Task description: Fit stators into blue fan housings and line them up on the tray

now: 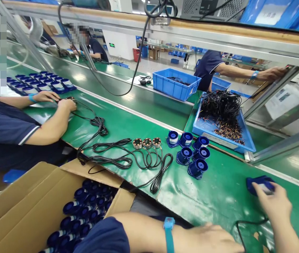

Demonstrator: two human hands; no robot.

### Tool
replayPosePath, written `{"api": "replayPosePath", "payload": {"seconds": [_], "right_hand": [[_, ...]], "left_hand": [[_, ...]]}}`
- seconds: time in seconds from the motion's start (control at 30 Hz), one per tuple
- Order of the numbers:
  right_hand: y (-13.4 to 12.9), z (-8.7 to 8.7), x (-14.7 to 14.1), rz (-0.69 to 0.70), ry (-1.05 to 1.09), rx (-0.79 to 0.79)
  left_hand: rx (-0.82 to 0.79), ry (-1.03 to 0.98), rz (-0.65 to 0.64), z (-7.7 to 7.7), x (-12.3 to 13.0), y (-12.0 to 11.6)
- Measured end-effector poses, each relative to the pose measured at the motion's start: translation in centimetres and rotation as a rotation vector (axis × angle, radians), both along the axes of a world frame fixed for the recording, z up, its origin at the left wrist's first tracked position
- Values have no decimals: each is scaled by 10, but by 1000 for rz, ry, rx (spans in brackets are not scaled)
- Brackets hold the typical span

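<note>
My right hand grips a dark blue plastic housing on the green mat at the right. Stretched across the bottom, my left hand is blurred and its fingers are cut off or hidden. A blue band circles my left wrist. Between the hands, a black cable runs over the mat. Several upright blue housings stand left of my right hand. Beside them lie three round copper-wound parts with coiled black cables.
A cardboard box full of blue housings is at lower left. Behind the mat are a blue tray of wires and a blue bin. A co-worker's hands handle a cabled part at left. Metal posts frame the bench.
</note>
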State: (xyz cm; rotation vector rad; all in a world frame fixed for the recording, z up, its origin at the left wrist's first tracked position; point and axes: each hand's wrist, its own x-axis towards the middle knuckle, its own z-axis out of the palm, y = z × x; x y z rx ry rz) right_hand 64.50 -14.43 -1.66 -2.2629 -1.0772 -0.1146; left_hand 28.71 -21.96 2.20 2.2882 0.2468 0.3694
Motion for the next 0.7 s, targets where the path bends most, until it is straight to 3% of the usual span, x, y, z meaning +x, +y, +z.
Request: {"api": "replayPosePath", "payload": {"seconds": [0.1, 0.17, 0.2, 0.23, 0.3, 0.4, 0.43, 0.5, 0.6, 0.7], "right_hand": [[5, -9, 9, 53, 4, -33], [7, -9, 9, 65, -7, -43], [7, -5, 6, 58, -31, -42], [8, 0, -1, 47, -71, -20], [6, 19, -28, 50, -180, 115], [1, 54, -95, 202, -258, 386], [0, 65, -122, 296, -224, 418], [-3, 82, -176, 616, -94, 355], [1, 87, -247, 1050, 92, 208], [18, 76, -304, 1240, 134, 97]], "left_hand": [[186, -36, 571, 9, -52, 15], [307, 88, 973, 5, -91, 30], [348, 181, 1110, -2, -108, 36], [369, 273, 1193, -10, -123, 40], [357, 385, 1233, -27, -142, 43], [293, 296, 1161, -41, -144, 30], [257, 221, 1099, -41, -139, 22], [152, 89, 898, -39, -126, 5], [-5, 6, 432, -43, -103, -15], [-142, -28, 119, -55, -89, -19]]}}
